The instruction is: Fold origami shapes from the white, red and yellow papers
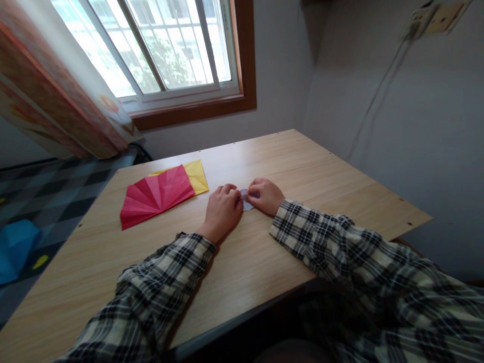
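Between my hands, on the wooden table [249,257], is a small, round, pale purple-grey piece [247,205]. Its exact kind cannot be made out, since fingers cover much of it. My left hand [224,212] rests at its left side, with fingers bent and closed on its edge. From the right, my right hand [266,195] pinches it with thumb and fingers. To the left of my left hand lies a creased red sheet of paper [157,194], with fold lines fanning out. A creased yellow sheet [198,176] sticks out from under it.
A blue folded paper [17,247] lies on a dark checked cloth [75,189] left of the table. Behind the table are a barred window [162,50] and a flowered curtain [56,75]. A cable [372,106] hangs from a wall socket [434,20] at right.
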Available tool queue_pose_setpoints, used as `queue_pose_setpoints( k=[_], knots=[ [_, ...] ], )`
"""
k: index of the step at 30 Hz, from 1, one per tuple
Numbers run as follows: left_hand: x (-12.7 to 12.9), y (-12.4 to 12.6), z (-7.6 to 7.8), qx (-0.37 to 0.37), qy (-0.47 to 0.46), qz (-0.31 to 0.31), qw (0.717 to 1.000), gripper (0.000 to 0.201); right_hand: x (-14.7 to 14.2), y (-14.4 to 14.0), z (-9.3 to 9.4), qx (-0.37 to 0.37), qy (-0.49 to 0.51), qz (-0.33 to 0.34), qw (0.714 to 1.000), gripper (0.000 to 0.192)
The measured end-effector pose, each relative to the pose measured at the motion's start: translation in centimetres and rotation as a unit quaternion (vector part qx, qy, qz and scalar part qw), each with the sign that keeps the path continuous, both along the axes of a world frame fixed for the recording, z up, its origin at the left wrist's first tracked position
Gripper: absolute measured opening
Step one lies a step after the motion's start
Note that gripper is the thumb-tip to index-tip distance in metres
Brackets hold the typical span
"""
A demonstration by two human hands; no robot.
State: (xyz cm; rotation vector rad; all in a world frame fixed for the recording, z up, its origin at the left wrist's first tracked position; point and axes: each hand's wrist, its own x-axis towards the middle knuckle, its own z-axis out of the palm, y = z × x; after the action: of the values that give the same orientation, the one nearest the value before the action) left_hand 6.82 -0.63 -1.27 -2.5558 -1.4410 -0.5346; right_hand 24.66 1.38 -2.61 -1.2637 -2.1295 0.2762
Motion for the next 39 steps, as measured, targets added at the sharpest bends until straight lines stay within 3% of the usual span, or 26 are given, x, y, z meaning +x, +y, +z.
queue_pose_setpoints(
  k=[6, 24, 28, 31, 39],
  knots=[
    [-0.3, -0.1, 0.1, -0.018, -0.031, -0.004, 0.999, 0.019, 0.0, 0.0, 0.0, -0.010, -0.002, 0.001, 1.000, 0.016],
    [0.0, -0.1, 0.3, -0.029, 0.008, 0.032, 0.999, 0.024, 0.1, -0.6, 0.4, -0.009, 0.016, 0.004, 1.000, 0.020],
    [-0.7, 0.5, 0.1, -0.029, -0.008, 0.047, 0.998, 0.023, 1.3, -0.7, 1.1, 0.005, 0.069, 0.071, 0.995, 0.021],
    [-1.3, 1.0, -0.1, -0.024, -0.025, 0.056, 0.998, 0.022, 2.2, -0.3, 1.0, -0.011, 0.044, 0.106, 0.993, 0.018],
    [-1.8, 1.3, -0.3, -0.062, -0.132, 0.014, 0.989, 0.019, 2.5, 0.3, 0.4, -0.010, 0.052, 0.047, 0.998, 0.008]
  ],
)
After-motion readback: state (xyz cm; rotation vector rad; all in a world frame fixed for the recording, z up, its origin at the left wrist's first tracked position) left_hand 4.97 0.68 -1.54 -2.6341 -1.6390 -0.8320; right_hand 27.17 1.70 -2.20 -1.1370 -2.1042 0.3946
